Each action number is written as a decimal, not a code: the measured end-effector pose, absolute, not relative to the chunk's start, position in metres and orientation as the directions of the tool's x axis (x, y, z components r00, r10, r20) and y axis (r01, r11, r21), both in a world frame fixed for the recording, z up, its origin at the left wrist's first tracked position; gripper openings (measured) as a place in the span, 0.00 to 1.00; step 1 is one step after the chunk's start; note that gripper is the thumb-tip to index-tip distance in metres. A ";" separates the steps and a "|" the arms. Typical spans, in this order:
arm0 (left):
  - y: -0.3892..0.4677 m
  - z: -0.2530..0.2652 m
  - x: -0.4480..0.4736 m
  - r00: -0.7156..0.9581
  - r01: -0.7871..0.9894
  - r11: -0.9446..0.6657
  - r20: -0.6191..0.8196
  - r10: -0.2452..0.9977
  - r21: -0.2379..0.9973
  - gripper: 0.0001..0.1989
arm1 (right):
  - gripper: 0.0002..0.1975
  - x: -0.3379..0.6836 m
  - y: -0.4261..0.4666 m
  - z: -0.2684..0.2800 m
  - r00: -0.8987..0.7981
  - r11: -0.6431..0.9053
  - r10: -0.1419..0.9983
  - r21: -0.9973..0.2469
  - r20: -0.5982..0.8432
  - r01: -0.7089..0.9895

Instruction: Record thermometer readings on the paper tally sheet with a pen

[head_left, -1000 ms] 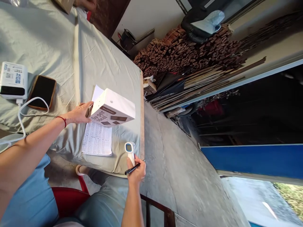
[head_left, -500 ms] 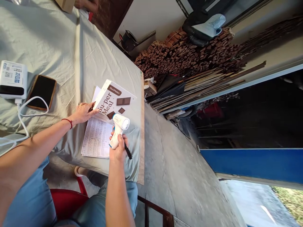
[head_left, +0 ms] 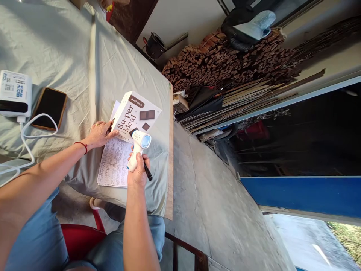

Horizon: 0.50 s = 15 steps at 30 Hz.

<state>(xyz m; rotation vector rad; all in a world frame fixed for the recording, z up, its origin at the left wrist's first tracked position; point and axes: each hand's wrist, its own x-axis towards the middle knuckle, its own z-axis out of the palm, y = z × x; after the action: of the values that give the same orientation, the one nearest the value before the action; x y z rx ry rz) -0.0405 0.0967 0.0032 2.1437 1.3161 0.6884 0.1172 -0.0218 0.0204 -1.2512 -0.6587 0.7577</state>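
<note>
My right hand (head_left: 138, 169) is wrapped round the handle of a white forehead thermometer (head_left: 133, 160) with a lit screen and blue trim. A black pen (head_left: 147, 172) also sticks out of that hand, pointing down to the right. My left hand (head_left: 100, 133) grips the left side of a white "NutriMotion Su-per Meal" box (head_left: 149, 105), which stands tilted on the cloth. Part of the box's lower edge hides behind the thermometer. Under the box and my right hand lie sheets of paper (head_left: 111, 167) covered in rows of writing.
A dark phone (head_left: 50, 108) and a white power bank (head_left: 15, 92) with a white cable (head_left: 25, 145) lie at the left of the cloth-covered table (head_left: 64, 49). A person's hand (head_left: 120, 2) shows at the top edge. Stacked wood (head_left: 208, 60) stands beyond the table.
My right hand has moved slightly left and up with the thermometer and pen. The thermometer's screen has gone from whitish to bluish. The box has shifted a little under my left hand.
</note>
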 end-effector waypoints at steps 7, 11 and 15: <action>0.096 0.006 -0.040 0.400 0.636 -0.380 0.133 0.907 0.672 0.24 | 0.17 0.112 -0.024 0.024 0.568 0.129 0.823 -0.974 0.000 -0.187; 0.095 0.007 -0.040 0.407 0.628 -0.380 0.130 0.904 0.679 0.24 | 0.15 0.111 -0.026 0.024 0.548 0.119 0.836 -0.977 0.004 -0.175; 0.097 0.004 -0.040 0.416 0.613 -0.382 0.129 0.900 0.692 0.24 | 0.15 0.109 -0.025 0.026 0.570 0.111 0.821 -0.973 -0.025 -0.203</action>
<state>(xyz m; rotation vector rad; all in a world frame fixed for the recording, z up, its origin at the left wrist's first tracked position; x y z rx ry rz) -0.0403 0.0968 0.0039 2.1185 1.2775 0.6761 0.1089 -0.0254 0.0261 -1.2393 -0.6228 0.8277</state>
